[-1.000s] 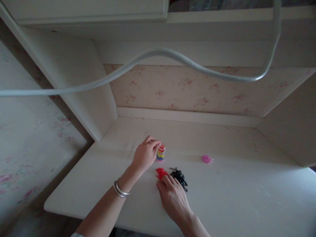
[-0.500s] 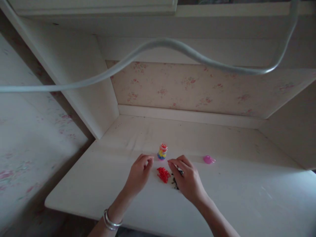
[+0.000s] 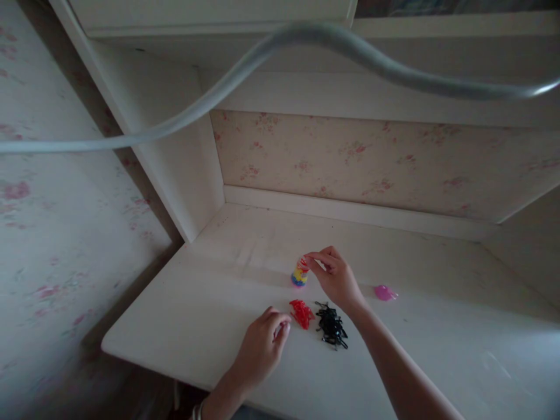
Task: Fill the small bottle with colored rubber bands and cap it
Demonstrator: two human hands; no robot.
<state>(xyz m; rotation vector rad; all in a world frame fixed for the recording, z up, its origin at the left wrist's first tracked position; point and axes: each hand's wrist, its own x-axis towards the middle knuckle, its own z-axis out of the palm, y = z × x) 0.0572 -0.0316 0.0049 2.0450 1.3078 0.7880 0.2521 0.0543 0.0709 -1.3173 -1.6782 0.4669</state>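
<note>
A small clear jar [image 3: 300, 276] stands upright on the white desk, filled in blue, yellow and red layers. At its mouth is my right hand [image 3: 335, 277], thumb and forefinger pinched together; whatever they hold is too small to make out. Just left of a loose pile of red rubber bands [image 3: 301, 315] is my left hand [image 3: 262, 341], its fingers curled in and thumb against forefinger. Whether anything is between them does not show. A pile of black rubber bands [image 3: 331, 326] lies right of the red one, below my right wrist.
A pink lid-like piece [image 3: 385, 293] lies to the right on the desk [image 3: 210, 303]. A pale cable [image 3: 175, 125] crosses the upper view. Side panels [image 3: 175, 146] and a shelf [image 3: 350, 58] enclose the desk's back.
My right hand has moved from over the black pile up to the jar's mouth, uncovering that pile. My left hand has drawn back toward me, beside the red pile. The view has shifted slightly.
</note>
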